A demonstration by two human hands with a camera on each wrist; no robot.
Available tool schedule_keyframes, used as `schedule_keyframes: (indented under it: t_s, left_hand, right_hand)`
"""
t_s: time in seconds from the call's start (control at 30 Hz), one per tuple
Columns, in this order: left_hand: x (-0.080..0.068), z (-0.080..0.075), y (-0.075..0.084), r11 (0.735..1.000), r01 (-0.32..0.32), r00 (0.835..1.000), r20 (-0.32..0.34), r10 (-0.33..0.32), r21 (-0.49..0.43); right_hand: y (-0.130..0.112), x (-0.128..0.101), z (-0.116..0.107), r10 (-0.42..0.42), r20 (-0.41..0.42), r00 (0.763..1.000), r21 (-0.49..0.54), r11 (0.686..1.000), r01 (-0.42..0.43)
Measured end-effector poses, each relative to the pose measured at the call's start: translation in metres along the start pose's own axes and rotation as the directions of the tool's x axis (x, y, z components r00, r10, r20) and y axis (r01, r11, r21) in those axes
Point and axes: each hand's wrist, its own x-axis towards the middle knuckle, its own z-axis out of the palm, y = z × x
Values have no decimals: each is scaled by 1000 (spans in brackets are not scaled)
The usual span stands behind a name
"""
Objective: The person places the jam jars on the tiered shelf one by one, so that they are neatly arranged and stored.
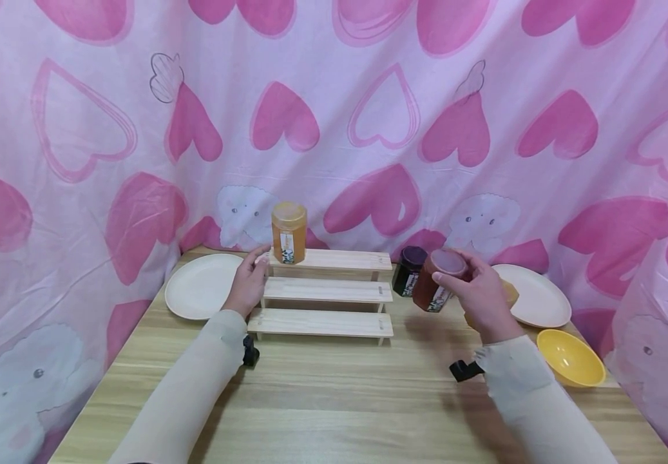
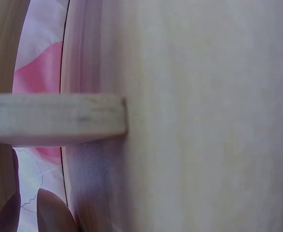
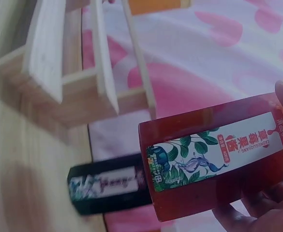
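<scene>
My right hand (image 1: 484,296) grips a jar of red strawberry jam (image 3: 218,154) around its lid end, tilted and held above the table. A dark jam jar (image 1: 409,272) stands just left of it, on the table. Behind my right hand, a yellowish jar (image 1: 509,293) is mostly hidden. My left hand (image 1: 248,280) is at the left end of the top step of a three-tier wooden rack (image 1: 328,290), its fingers extended near the edge; contact is unclear. On that top step, at the left, an amber jar (image 1: 289,233) stands upright.
A white oval plate (image 1: 197,287) lies left of the rack, and another white plate (image 1: 536,296) lies at the right. In front of the right plate sits a yellow bowl (image 1: 571,357). A pink heart-patterned curtain (image 1: 368,96) hangs behind the wooden table (image 1: 334,406).
</scene>
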Motion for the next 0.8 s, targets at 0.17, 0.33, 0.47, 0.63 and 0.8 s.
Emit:
schedule_keyframes:
  t_s: [0.17, 0.33, 0.47, 0.63, 0.8]
  left_hand:
    - [0, 0, -1, 1000, -3, 1000, -7, 3, -11]
    - [0, 1, -1, 1000, -13, 1000, -15, 13, -15]
    - [-2, 2, 1, 1000, -7, 1000, -23, 7, -7]
    - [-1, 2, 0, 1000, 6, 1000, -28, -6, 6]
    - [0, 1, -2, 1000, -1, 1000, -24, 1, -1]
  right_hand:
    - [-15, 7, 14, 12, 23, 1000, 35, 999, -13]
    - [-28, 17, 29, -3, 28, 1000, 84, 997, 0]
    - [-37, 25, 40, -6, 30, 1000, 84, 996, 3]
    - [-46, 33, 55, -3, 42, 999, 79, 997, 0]
    - [-53, 42, 68, -25, 48, 999, 99, 995, 20]
